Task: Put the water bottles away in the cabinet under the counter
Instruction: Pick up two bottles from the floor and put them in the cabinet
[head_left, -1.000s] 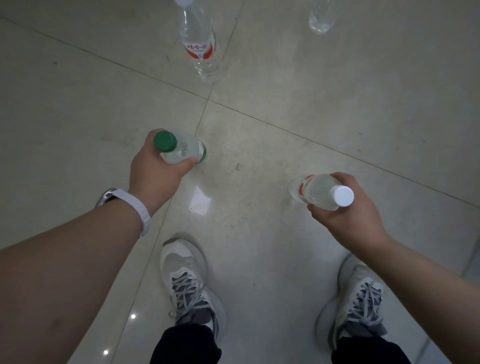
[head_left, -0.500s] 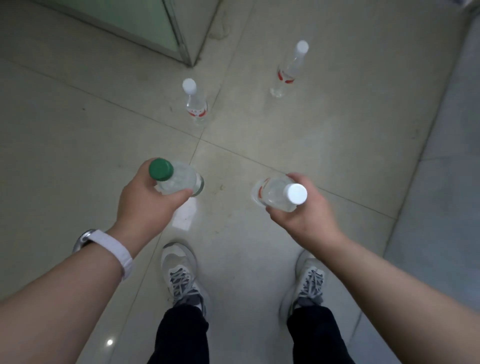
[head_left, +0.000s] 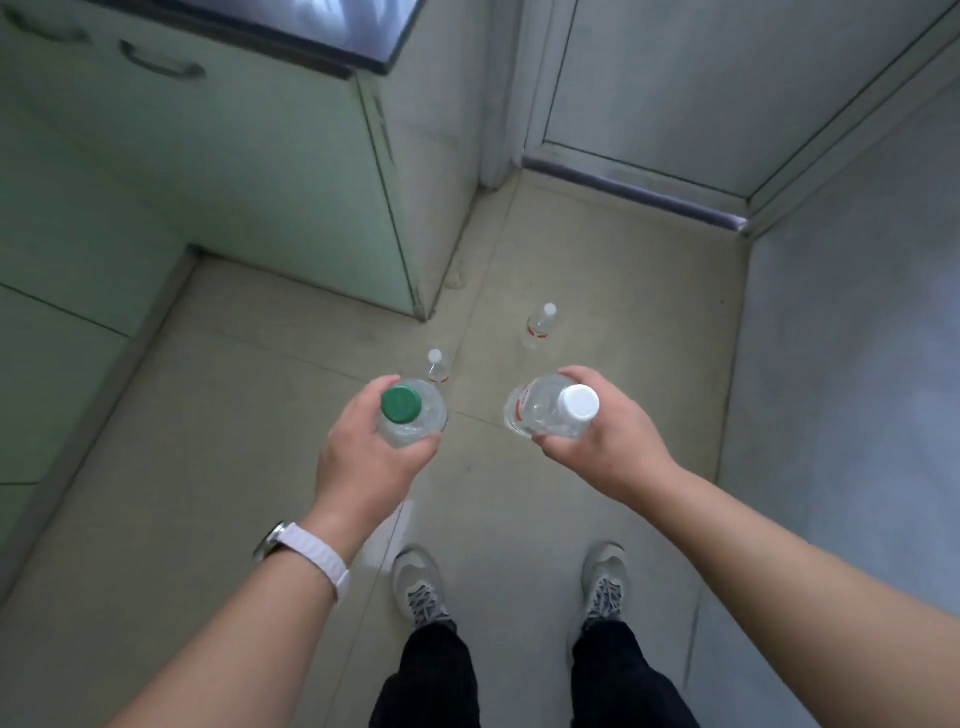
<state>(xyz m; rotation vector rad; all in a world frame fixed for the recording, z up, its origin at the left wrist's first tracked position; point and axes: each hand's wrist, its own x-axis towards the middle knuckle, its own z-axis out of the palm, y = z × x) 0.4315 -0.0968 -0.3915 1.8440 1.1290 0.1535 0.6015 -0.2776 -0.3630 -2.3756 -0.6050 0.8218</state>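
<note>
My left hand (head_left: 371, 452) grips a clear green-capped bottle (head_left: 410, 415) upright, seen from above. In my right hand (head_left: 608, 436) is a clear white-capped bottle (head_left: 550, 408) with a red label, tilted slightly. Two more white-capped bottles stand on the floor beyond my hands: one bottle (head_left: 438, 366) just past the green cap, another bottle (head_left: 540, 325) further off to the right. The pale green cabinet (head_left: 249, 171) under the dark counter edge (head_left: 358, 60) fills the upper left, its doors closed, with a dark handle (head_left: 158, 62) near the top.
Beige tiled floor (head_left: 597, 280) lies between the cabinet corner and a grey wall (head_left: 852, 338) on the right. A door with a dark threshold (head_left: 634, 192) is straight ahead. My two shoes (head_left: 421, 587) stand at the bottom.
The view has risen and tilted up: the cabinet, counter and door came into sight, and the floor bottles look smaller. Both hands still hold their bottles, now closer together.
</note>
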